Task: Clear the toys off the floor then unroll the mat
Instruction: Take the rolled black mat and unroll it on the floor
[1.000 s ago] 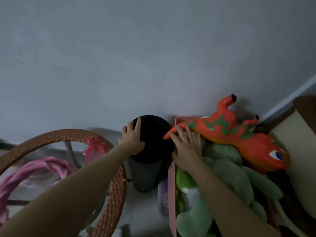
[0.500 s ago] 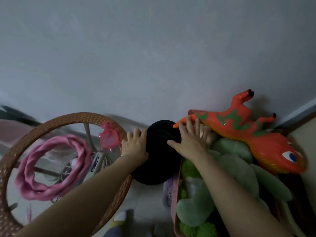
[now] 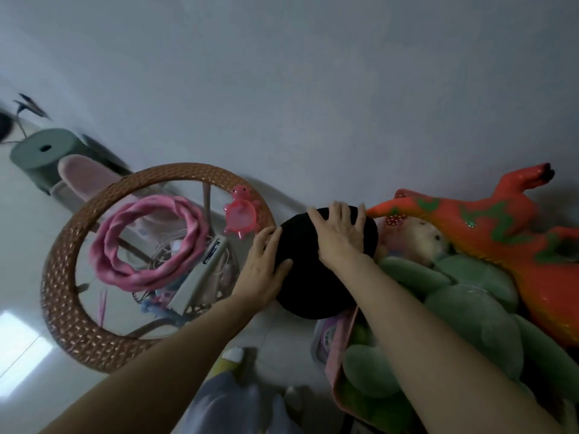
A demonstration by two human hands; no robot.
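Note:
A black rolled mat (image 3: 308,286) stands on end between a round table and a toy basket, and I see its dark round top. My left hand (image 3: 261,270) grips its left side. My right hand (image 3: 340,233) lies over its top right, fingers spread. To the right, a pink basket (image 3: 340,349) holds a green plush toy (image 3: 463,308), a cream plush (image 3: 421,239) and an orange lizard toy (image 3: 488,233) with green markings lying across the top.
A round wicker-rimmed glass table (image 3: 62,296) at the left carries a pink twisted ring (image 3: 150,236), a pink turtle dish (image 3: 241,214) and a grey device. Beyond stand a green stool (image 3: 40,155) and a pink chair. A grey wall rises behind. My slippered feet show below.
My right hand has moved off the toys onto the mat's top. The mat's top has tipped toward me and looks larger. The view has swung left, showing more of the table.

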